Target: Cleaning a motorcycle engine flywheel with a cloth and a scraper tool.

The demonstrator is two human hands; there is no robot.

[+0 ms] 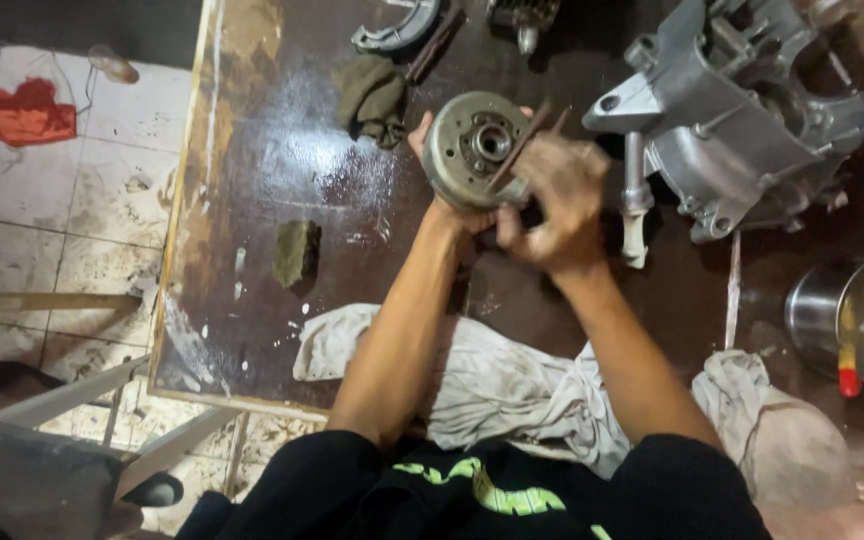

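Both busy: left hand (pixel 452 205) cups round metal rotor (pixel 477 148); right hand (pixel 557 205) fingers pinch thin rod (pixel 524 142) against it.

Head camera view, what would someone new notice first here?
The round metal rotor at the centre, cupped from below by the left hand while the right hand works a thin tool across its face. To its right lies a big grey engine casing on the dark wet table, with a dirty white rag at the near edge.

round grey metal flywheel (pixel 477 148), face-up, held above workbench; thin dark tool (pixel 520 150) across it
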